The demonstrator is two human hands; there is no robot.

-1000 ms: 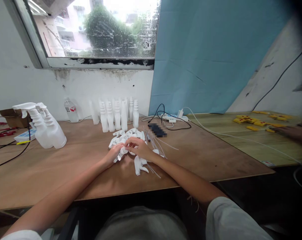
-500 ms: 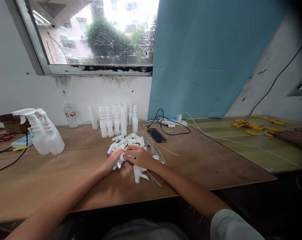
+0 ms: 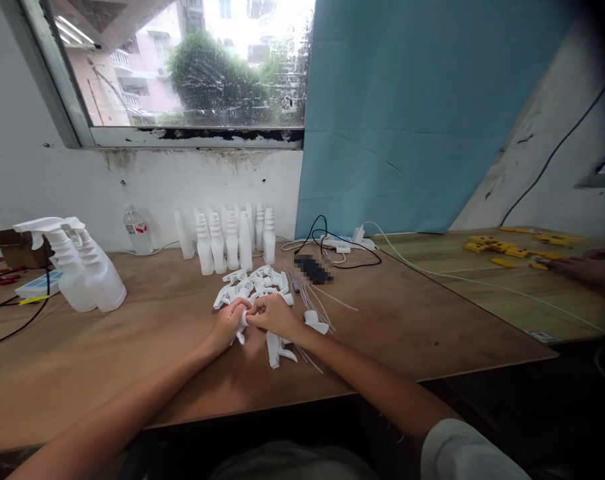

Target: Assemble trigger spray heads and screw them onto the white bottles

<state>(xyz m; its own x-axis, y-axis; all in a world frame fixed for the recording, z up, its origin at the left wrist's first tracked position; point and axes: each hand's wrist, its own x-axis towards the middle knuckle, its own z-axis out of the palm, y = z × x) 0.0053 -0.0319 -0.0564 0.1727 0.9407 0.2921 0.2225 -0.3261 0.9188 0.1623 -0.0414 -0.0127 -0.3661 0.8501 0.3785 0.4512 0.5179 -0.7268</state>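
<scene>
My left hand (image 3: 226,325) is closed around a white trigger spray head (image 3: 241,335), which is partly hidden by the fingers. Against the side of that same piece, my right hand (image 3: 276,315) pinches with thumb and fingertips; any small part between them is too small to make out. Just beyond both hands lies a heap of white trigger spray heads (image 3: 255,283). One loose spray head (image 3: 273,351) rests below my right wrist, and another (image 3: 315,321) sits to the right of it. Thin clear tubes (image 3: 327,298) are strewn beside the heap.
Several white spray bottles (image 3: 217,250) stand by the wall. Two larger bottles with spray heads (image 3: 92,277) are at the left. A blurred dark object (image 3: 313,269), cables and a power strip (image 3: 349,244) lie behind. Another person's hand (image 3: 589,267) is near yellow parts (image 3: 502,248).
My right hand's fingers have drawn together into a tighter pinch at the spray head, and its wrist has lifted slightly. The left hand keeps its hold. The view has shifted slightly.
</scene>
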